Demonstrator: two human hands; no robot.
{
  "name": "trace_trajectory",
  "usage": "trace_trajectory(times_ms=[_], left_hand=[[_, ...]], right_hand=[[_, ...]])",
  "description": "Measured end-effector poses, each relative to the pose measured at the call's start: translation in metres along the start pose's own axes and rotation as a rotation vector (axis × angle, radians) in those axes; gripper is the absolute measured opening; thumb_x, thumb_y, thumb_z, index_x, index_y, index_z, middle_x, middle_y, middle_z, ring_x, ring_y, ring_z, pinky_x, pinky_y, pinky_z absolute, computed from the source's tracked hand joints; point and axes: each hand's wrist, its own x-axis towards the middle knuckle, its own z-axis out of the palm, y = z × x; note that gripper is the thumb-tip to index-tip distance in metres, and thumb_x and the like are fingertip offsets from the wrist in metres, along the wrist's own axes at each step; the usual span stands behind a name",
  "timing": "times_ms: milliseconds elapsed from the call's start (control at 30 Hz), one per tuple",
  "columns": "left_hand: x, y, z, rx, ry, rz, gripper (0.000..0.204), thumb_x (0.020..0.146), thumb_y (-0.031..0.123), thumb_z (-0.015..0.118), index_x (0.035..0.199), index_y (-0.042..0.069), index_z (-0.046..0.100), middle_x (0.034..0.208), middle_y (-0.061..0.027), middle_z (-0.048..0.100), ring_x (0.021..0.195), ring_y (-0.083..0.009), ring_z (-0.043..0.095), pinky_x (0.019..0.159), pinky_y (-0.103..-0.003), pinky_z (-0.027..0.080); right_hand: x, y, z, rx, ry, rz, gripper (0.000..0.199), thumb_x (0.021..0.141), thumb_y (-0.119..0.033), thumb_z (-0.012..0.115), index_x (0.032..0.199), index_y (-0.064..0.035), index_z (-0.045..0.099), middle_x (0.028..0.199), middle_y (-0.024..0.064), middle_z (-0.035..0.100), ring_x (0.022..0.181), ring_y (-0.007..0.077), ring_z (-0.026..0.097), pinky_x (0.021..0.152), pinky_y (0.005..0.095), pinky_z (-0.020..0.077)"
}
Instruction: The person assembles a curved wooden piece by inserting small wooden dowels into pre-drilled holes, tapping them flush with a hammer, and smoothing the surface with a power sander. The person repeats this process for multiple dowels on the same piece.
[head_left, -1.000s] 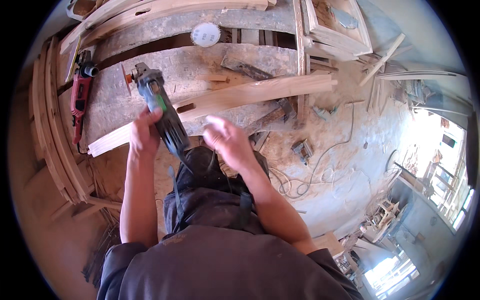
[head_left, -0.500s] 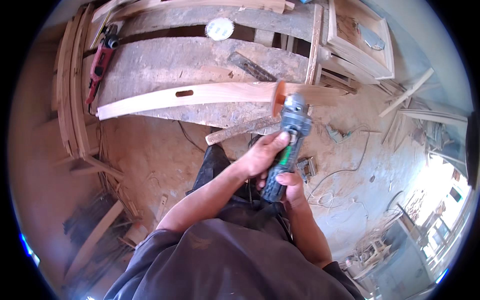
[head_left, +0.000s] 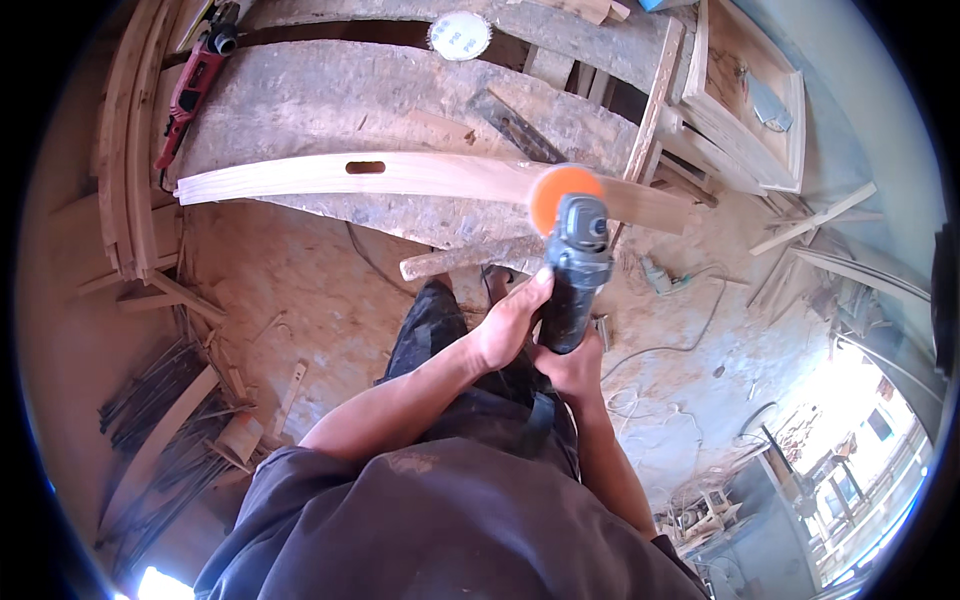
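Note:
Both hands hold a dark angle grinder (head_left: 572, 272) with an orange sanding disc (head_left: 562, 192) at its far end. My left hand (head_left: 512, 322) wraps the grinder body from the left side. Under the tool's rear my right hand (head_left: 568, 368) grips it. The disc sits over the right part of a long curved pale wooden piece (head_left: 400, 178) with a slot cut in it, lying across a rough grey workbench (head_left: 300, 100). Whether the disc touches the wood I cannot tell.
A red power tool (head_left: 195, 80) lies at the bench's far left. A round sanding disc (head_left: 460, 35) rests at the back. A metal square (head_left: 520, 125) lies on the bench. Curved wood strips (head_left: 125, 150) stack at left. A wooden frame (head_left: 745, 100) stands right. Cables and scraps litter the floor.
The grinder has moved from the left end of the curved piece to its right part. My right hand, free a second ago, now grips the tool with the left.

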Motion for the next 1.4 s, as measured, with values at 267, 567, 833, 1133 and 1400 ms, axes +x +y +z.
trace_trajectory(times_ms=[267, 567, 833, 1133, 1400], left_hand=[[-0.001, 0.011, -0.018, 0.326, 0.317, 0.041, 0.032, 0.093, 0.011, 0.075, 0.120, 0.003, 0.061, 0.105, -0.0041, 0.068, 0.093, -0.0139, 0.065, 0.086, -0.033, 0.054], [0.014, 0.010, 0.006, 0.421, 0.294, -0.039, 0.022, 0.089, 0.014, 0.078, 0.105, 0.003, 0.068, 0.092, -0.0019, 0.067, 0.082, -0.0112, 0.062, 0.077, -0.029, 0.051], [-0.002, 0.023, -0.017, 0.334, 0.356, 0.034, 0.029, 0.089, 0.015, 0.080, 0.110, 0.003, 0.064, 0.094, -0.0018, 0.067, 0.083, -0.0110, 0.062, 0.078, -0.029, 0.052], [0.023, 0.029, -0.007, 0.515, 0.496, 0.042, 0.049, 0.099, 0.033, 0.068, 0.131, -0.002, 0.059, 0.115, -0.0133, 0.067, 0.105, -0.0237, 0.063, 0.093, -0.036, 0.051], [0.045, 0.201, -0.132, 0.084, 1.148, 0.313, 0.057, 0.091, 0.037, 0.077, 0.130, 0.003, 0.053, 0.117, -0.0168, 0.060, 0.105, -0.0317, 0.060, 0.091, -0.049, 0.054]], right_hand=[[0.020, -0.033, 0.030, -0.086, -0.076, 0.041, 0.060, 0.070, -0.020, 0.087, 0.120, 0.0026, 0.062, 0.104, 0.0161, 0.073, 0.097, 0.0229, 0.071, 0.085, 0.0366, 0.0553], [0.012, -0.007, 0.017, 0.007, 0.029, 0.080, 0.067, 0.071, -0.019, 0.088, 0.126, 0.0013, 0.057, 0.105, 0.0172, 0.073, 0.096, 0.0266, 0.073, 0.083, 0.0380, 0.0569], [0.023, -0.029, 0.043, -0.169, -0.064, 0.093, 0.062, 0.073, -0.020, 0.085, 0.125, -0.0008, 0.058, 0.104, 0.0193, 0.072, 0.096, 0.0296, 0.073, 0.083, 0.0395, 0.0560], [0.009, -0.004, -0.020, -0.004, 0.223, 0.247, 0.040, 0.069, -0.009, 0.081, 0.103, 0.0015, 0.062, 0.084, 0.0061, 0.066, 0.076, 0.0171, 0.065, 0.071, 0.0334, 0.0528], [-0.002, 0.001, -0.038, 0.242, 0.336, 0.236, 0.038, 0.070, -0.004, 0.078, 0.104, 0.0006, 0.061, 0.084, 0.0054, 0.065, 0.072, 0.0147, 0.063, 0.068, 0.0314, 0.0515]])
